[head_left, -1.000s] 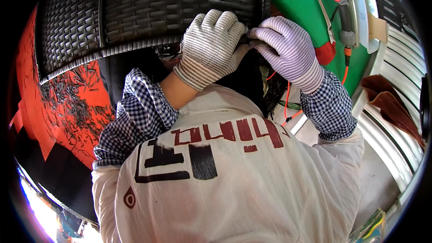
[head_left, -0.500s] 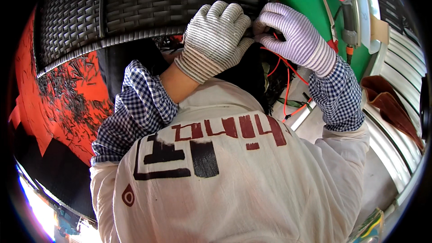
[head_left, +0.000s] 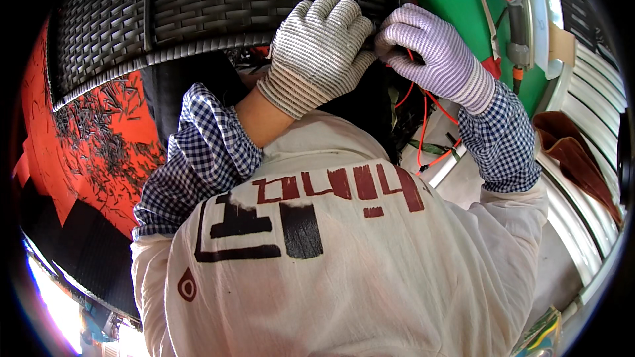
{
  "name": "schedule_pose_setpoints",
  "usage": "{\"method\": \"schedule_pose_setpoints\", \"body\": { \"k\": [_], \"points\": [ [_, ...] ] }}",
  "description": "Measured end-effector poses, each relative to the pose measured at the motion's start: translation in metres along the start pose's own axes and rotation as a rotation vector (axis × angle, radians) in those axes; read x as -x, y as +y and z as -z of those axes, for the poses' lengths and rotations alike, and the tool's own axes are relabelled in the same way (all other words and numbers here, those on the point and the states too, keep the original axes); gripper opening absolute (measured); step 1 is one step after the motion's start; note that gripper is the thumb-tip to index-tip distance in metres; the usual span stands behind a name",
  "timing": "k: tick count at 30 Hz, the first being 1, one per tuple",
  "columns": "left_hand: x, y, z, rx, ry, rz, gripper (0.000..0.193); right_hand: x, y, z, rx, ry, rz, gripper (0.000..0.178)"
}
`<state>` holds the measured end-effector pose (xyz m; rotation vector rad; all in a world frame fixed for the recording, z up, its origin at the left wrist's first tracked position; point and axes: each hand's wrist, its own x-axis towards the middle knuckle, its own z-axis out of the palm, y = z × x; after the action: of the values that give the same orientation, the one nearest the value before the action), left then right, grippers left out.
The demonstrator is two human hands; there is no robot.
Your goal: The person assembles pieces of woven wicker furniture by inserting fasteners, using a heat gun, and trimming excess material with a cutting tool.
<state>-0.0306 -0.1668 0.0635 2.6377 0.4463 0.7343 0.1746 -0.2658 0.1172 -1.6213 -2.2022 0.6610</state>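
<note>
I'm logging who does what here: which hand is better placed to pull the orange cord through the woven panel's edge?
Probably the right hand: its fingers already pinch the orange cord. The left hand lies flat against the dark woven panel, bracing it.

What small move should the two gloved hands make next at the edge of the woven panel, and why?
Probably the right hand should draw the orange strand gently taut. The strand hangs slack in loops below that hand, while the left hand presses on the rim of the dark woven panel beside it. Whether the strand passes through the weave is hidden.
</note>
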Motion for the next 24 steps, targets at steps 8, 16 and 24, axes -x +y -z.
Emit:
{"method": "schedule_pose_setpoints", "body": {
  "k": [8, 16, 24],
  "points": [
    [-0.003, 0.0, 0.005, 0.034, -0.044, 0.014, 0.034, 0.007, -0.003, -0.004, 0.035, 0.052, 0.006, 0.029],
    [-0.002, 0.0, 0.003, 0.027, -0.038, 0.01, 0.034, 0.01, -0.003, -0.007, 0.057, 0.086, 0.007, 0.025],
    [-0.001, 0.0, 0.003, 0.022, -0.053, 0.011, 0.034, 0.003, -0.004, 0.0, 0.046, 0.022, -0.042, 0.024]
  ]
}}
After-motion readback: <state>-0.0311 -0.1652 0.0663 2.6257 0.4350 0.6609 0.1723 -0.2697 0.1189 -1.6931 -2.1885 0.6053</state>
